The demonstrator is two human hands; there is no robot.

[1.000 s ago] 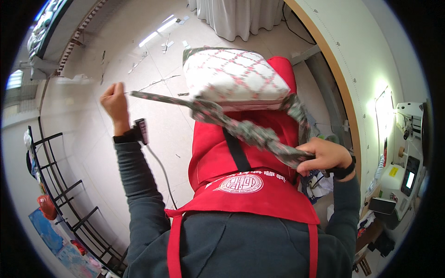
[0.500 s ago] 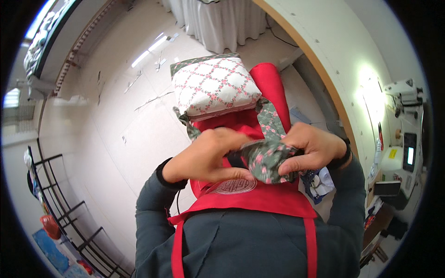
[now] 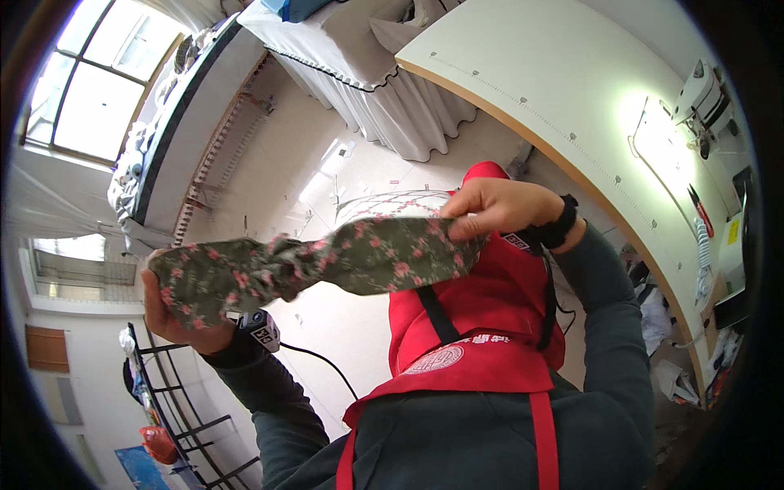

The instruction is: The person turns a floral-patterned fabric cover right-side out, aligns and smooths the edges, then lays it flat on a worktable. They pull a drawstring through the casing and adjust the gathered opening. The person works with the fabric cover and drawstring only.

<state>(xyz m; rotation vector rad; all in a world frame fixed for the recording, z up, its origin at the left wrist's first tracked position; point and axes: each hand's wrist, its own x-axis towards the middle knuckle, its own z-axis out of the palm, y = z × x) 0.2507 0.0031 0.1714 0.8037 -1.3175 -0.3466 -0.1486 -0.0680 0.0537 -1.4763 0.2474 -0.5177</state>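
Note:
A dark green fabric strap (image 3: 384,255) with pink flowers stretches between my two hands, wide at both ends and gathered into a knot in the middle. My left hand (image 3: 200,336) grips its left end, with most of the fingers hidden behind the cloth. Thumb and fingers of my right hand (image 3: 502,206) pinch the upper edge near the right end. Behind the strap, the top of a white quilted bag (image 3: 392,202) with a pink floral lattice shows in part; the rest of it is covered.
I wear a red apron (image 3: 482,327). A small black device (image 3: 260,328) with a cable is at my left wrist. A white table (image 3: 523,65) with a sewing machine (image 3: 702,102) curves along the right. A black metal rack (image 3: 175,392) stands at the left, and a draped table (image 3: 327,49) at the back.
My hands have moved apart and up, the left one far to the left. The bunched green cloth is now stretched out between them. My view has tilted up toward the window.

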